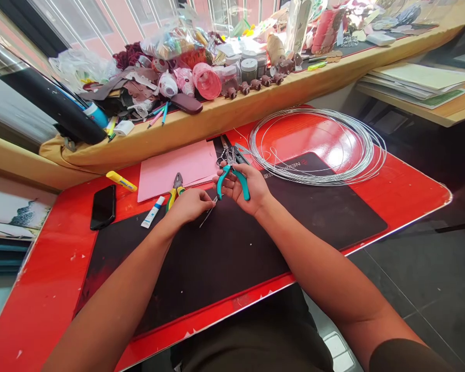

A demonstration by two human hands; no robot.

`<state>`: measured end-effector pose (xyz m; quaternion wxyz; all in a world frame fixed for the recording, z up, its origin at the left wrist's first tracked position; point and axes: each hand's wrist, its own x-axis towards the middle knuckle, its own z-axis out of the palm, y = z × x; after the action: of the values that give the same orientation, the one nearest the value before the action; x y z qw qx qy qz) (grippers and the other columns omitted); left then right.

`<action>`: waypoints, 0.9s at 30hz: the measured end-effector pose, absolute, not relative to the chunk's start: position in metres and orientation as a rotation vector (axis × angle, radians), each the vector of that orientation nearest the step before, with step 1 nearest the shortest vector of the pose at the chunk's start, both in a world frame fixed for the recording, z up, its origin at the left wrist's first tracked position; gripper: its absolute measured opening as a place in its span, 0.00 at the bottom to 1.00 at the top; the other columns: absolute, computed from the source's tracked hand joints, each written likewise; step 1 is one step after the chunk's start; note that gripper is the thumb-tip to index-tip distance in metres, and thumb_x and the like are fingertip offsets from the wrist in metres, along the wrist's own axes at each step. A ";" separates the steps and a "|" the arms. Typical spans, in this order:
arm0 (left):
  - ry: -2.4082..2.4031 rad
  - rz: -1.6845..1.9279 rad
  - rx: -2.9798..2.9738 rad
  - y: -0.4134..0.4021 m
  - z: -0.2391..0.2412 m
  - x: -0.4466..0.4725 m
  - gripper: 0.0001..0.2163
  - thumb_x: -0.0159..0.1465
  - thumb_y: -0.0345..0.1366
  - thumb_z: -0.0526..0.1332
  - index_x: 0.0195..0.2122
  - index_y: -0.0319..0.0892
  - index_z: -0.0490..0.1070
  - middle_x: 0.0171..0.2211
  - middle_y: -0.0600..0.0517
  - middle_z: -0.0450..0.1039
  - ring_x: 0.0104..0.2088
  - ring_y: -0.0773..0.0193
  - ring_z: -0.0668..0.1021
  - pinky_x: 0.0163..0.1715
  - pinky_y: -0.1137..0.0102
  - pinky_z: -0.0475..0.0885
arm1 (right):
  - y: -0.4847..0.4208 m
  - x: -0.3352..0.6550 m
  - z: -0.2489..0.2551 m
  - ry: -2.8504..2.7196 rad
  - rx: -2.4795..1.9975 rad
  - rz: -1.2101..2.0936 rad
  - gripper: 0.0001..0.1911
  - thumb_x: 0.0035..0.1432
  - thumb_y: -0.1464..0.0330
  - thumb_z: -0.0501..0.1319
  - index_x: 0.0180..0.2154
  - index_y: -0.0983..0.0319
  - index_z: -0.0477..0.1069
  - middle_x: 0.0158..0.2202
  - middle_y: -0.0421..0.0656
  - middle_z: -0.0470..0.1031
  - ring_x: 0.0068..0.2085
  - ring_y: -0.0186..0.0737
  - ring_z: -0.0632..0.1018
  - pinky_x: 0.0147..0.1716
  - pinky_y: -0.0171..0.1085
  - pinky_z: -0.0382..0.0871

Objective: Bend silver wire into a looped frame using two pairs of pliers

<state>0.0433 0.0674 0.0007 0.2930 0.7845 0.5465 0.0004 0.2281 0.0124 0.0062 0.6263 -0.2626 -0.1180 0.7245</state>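
Observation:
Between thumb and fingers my left hand [192, 204] pinches a short piece of thin silvery wire [206, 219], its end slanting down over the black mat [225, 263]. Just to the right, my right hand [251, 188] is turned palm up and holds pliers with teal handles [242, 184]. The pliers' jaws point away from me and the handles are spread apart. Behind my left hand lie yellow-and-green pliers [177, 182], partly hidden by it. A white and blue tube [152, 212] rests to the left of them.
A large coil of silvery wire [372, 150] lies at the right back of the red table [418, 181]. Pink sheets [170, 168] lie at the back. At the left are a black phone [103, 206] and a yellow marker [121, 181]. A crowded ledge [287, 95] runs behind.

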 end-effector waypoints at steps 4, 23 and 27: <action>1.447 -0.033 2.094 0.070 0.002 0.043 0.10 0.55 0.44 0.67 0.25 0.44 0.77 0.24 0.53 0.78 0.26 0.61 0.75 0.26 0.67 0.62 | 0.012 0.228 0.005 -0.279 -0.611 1.665 0.10 0.64 0.70 0.54 0.43 0.63 0.73 0.31 0.44 0.81 0.33 0.45 0.84 0.37 0.46 0.83; 1.476 -0.042 2.118 0.066 0.004 0.048 0.11 0.56 0.44 0.67 0.22 0.44 0.74 0.20 0.55 0.72 0.22 0.63 0.72 0.23 0.68 0.58 | 0.011 0.226 0.006 -0.288 -0.622 1.669 0.10 0.62 0.70 0.55 0.42 0.62 0.73 0.31 0.44 0.80 0.33 0.45 0.83 0.36 0.44 0.82; 1.496 -0.064 2.112 0.065 0.005 0.050 0.11 0.57 0.44 0.66 0.23 0.44 0.75 0.20 0.55 0.72 0.23 0.62 0.73 0.23 0.67 0.58 | 0.012 0.226 0.005 -0.287 -0.611 1.670 0.09 0.62 0.70 0.56 0.42 0.62 0.73 0.31 0.44 0.81 0.32 0.45 0.83 0.36 0.45 0.82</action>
<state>0.0496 0.0648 0.0050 0.2729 0.7849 0.5558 -0.0237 0.2263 0.0117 0.0052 0.6213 -0.2657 -0.1250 0.7265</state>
